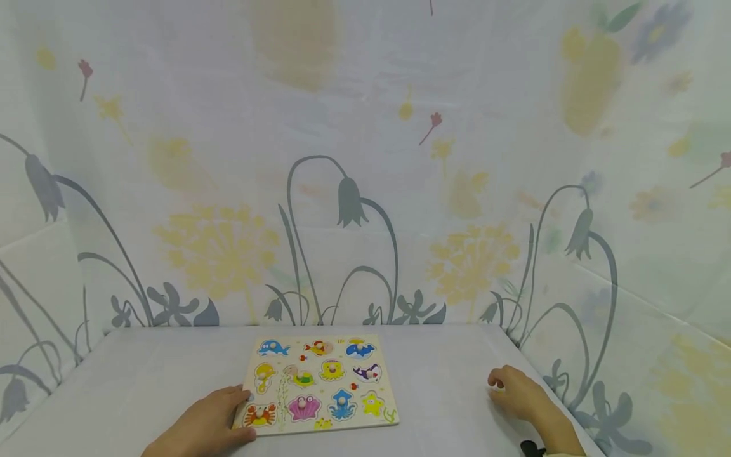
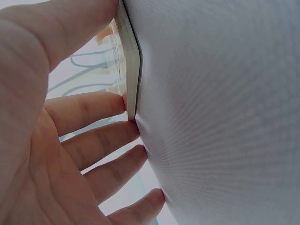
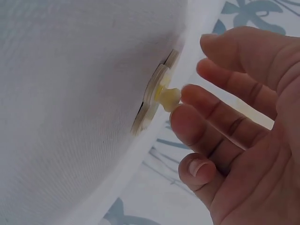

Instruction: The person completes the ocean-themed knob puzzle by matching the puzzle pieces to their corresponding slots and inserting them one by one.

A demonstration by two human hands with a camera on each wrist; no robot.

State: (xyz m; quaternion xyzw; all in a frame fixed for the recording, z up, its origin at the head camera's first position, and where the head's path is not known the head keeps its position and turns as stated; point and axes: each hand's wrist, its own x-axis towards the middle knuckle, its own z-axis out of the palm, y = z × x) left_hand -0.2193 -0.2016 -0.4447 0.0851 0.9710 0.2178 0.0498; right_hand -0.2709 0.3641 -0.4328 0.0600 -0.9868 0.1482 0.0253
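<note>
A wooden peg puzzle board (image 1: 290, 422) with sea-animal pictures lies flat on the white-covered table. My left hand (image 1: 208, 422) holds its near left corner, the thumb at the front edge and the index finger at the left side. In the left wrist view the other fingertips touch the cloth beside the board's edge (image 2: 133, 77). Off to the right, my right hand (image 1: 516, 393) hovers low over the table with loosely bent fingers. Beneath it lies a thin wooden puzzle piece (image 3: 152, 96) with a pale round knob (image 3: 169, 99), hidden in the head view. Two fingertips are right at the knob; the thumb stands apart.
A white cloth (image 1: 445, 381) covers the table. Behind it and on both sides hang pale curtains (image 1: 365, 127) printed with flowers, meeting the table's far edge. A small black object (image 1: 532, 449) shows by the right wrist.
</note>
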